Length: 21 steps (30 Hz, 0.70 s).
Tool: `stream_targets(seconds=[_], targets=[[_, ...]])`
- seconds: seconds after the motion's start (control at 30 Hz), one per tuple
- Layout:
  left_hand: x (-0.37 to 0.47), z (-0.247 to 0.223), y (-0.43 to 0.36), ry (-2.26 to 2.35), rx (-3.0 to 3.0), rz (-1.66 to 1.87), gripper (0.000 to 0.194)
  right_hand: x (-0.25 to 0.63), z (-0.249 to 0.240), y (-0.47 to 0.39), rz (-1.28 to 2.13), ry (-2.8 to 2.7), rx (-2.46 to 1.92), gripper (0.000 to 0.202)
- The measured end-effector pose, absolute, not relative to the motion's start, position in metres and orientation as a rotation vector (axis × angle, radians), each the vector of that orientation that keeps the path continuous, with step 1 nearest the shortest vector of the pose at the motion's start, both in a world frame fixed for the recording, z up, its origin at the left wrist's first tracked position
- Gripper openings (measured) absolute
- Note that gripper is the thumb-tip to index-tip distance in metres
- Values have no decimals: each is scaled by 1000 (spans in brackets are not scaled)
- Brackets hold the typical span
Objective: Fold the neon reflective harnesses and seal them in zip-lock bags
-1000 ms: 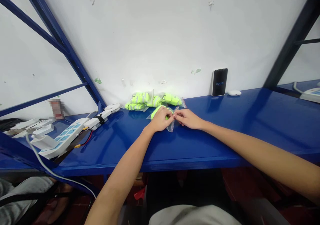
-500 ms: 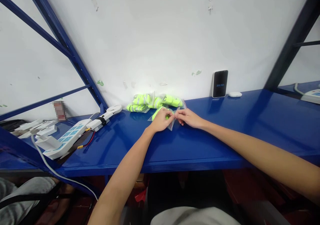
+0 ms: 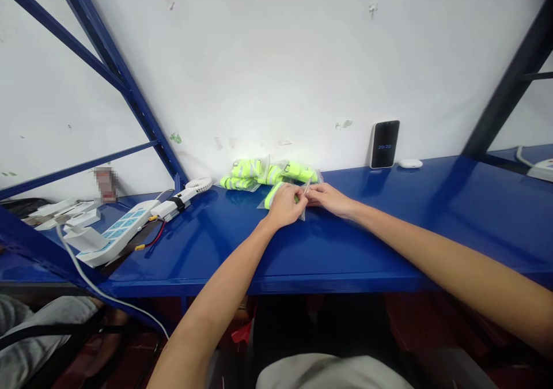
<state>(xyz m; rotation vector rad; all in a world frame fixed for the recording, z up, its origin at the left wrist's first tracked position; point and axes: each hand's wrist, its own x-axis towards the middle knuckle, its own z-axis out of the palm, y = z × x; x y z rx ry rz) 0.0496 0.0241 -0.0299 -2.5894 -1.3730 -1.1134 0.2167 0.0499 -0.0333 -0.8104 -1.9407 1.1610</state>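
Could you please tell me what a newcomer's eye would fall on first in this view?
Most likely the neon yellow-green bundles in clear bags, piled at the back of the blue table. Just in front of them, the left hand and right hand meet at another bagged bundle. Farther right, a device showing 20:20 stands by the wall.

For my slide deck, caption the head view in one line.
Left hand and right hand hold a clear bag at a blue table, in front of bagged neon-yellow bundles.

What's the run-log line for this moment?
left hand: holding clear plastic bag | right hand: pinching bag's edge | behind: bagged neon-yellow reflective bundles
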Motion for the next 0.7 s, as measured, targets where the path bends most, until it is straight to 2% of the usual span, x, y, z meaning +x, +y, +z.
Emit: stream_targets(seconds=[0.13,0.23,0.3,0.4,0.5,0.57,0.7], targets=[[42,-22,30,-1551,-2609,-1467,21,217,-38,51,1461,-1655,-746,23],[26,-13,33,-1636,-2428,-1899,26,217,-38,53,1489,-1562,-727,20],[17,-11,34,-1553,-2360,-1989,28,218,-35,52,1407,-1607,-770,19],[12,-17,32,-1514,-2256,-1861,31,222,-32,52,976,-1863,-949,21],[10,-25,34,-1594,-2153,-1510,25,229,-31,53,482,-2016,-1121,12],[7,-29,36,-1675,-2110,-1309,18,234,-32,57,325,-1990,-1198,5],[-6,-31,44,-2033,-1969,-1192,22,240,-34,61,255,-2009,-1199,12]])
